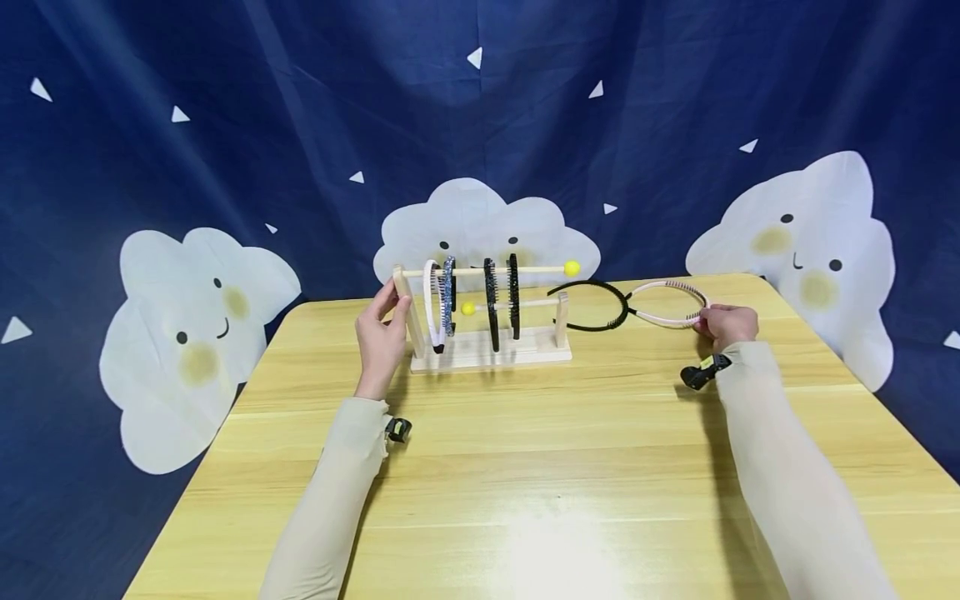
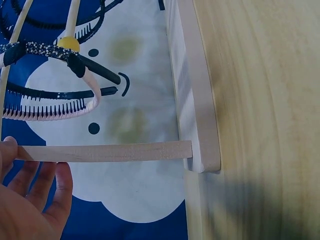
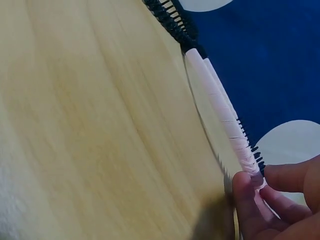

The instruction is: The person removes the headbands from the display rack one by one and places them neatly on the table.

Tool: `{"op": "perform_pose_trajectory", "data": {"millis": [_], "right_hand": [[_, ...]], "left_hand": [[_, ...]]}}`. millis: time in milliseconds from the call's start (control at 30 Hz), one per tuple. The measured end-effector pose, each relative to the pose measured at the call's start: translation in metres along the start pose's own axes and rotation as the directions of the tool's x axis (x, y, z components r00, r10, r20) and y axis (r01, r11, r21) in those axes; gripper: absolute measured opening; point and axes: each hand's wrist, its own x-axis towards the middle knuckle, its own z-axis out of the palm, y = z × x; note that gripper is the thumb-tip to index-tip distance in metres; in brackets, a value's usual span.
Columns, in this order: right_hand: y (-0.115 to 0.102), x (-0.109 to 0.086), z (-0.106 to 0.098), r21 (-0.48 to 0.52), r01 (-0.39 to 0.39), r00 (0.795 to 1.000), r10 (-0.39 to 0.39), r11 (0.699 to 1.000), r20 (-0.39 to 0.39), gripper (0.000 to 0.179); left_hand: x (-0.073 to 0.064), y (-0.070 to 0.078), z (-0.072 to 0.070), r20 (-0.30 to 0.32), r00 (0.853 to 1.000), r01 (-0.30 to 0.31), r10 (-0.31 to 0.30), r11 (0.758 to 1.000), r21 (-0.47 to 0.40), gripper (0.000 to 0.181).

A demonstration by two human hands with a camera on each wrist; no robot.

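In the head view my left hand [image 1: 381, 337] grips the left upright post [image 2: 105, 153] of a wooden headband rack [image 1: 540, 354], thumb on one side and fingers on the other. Near the back right, my right hand [image 1: 731, 325] pinches a pale pink headband [image 3: 220, 105] at its curved end, between thumb and fingers. Its dark tips meet the curve of a black headband [image 1: 592, 328] lying beside the rack. Hanging on the rack's upper rod are a pale pink headband [image 1: 428, 308], a blue glittery one [image 1: 448, 292] and two black headbands [image 1: 492, 312].
Yellow balls cap the ends of the upper rod [image 1: 543, 270] and lower rod [image 1: 536, 303]. The rack stands near the back of the wooden table [image 1: 480, 467]. Behind it hangs a dark blue curtain [image 1: 300, 125] printed with white clouds.
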Motion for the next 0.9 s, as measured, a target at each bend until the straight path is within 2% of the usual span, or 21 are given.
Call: {"op": "perform_pose_trajectory", "data": {"millis": [167,300,367,500,600,700,900], "right_hand": [[0.0,-0.003,0.001,-0.042,0.011,1.0,-0.011,0.999,-0.016,0.021],[-0.003,-0.009,0.003,-0.109,0.046,0.999,-0.047,0.993,-0.012,0.038],[-0.006,-0.014,0.005,-0.117,0.088,0.996,-0.088,0.989,0.008,0.034],[-0.014,-0.028,0.011,-0.094,0.197,0.98,-0.193,0.976,0.05,0.015],[-0.02,-0.04,0.019,-0.121,0.311,0.95,-0.307,0.943,0.057,0.018],[-0.027,-0.054,0.028,-0.142,0.42,0.907,-0.418,0.897,0.046,0.026],[-0.038,-0.085,0.046,-0.15,0.566,0.823,-0.567,0.811,0.038,0.024]], "left_hand": [[0.0,0.0,0.0,0.001,1.0,0.004,-0.004,1.0,0.0,0.043],[0.0,0.0,-0.001,0.001,1.0,0.006,-0.006,1.0,0.001,0.043],[0.0,0.0,-0.001,0.002,1.0,0.008,-0.008,1.0,0.005,0.044],[-0.001,0.0,-0.002,0.005,1.0,0.009,-0.009,1.0,0.013,0.044],[-0.002,0.0,-0.002,0.003,1.0,0.012,-0.012,1.0,0.006,0.044],[-0.002,0.001,-0.001,0.002,1.0,0.011,-0.011,1.0,-0.005,0.044],[-0.002,0.002,0.0,0.001,1.0,0.008,-0.008,1.0,-0.005,0.044]]}}
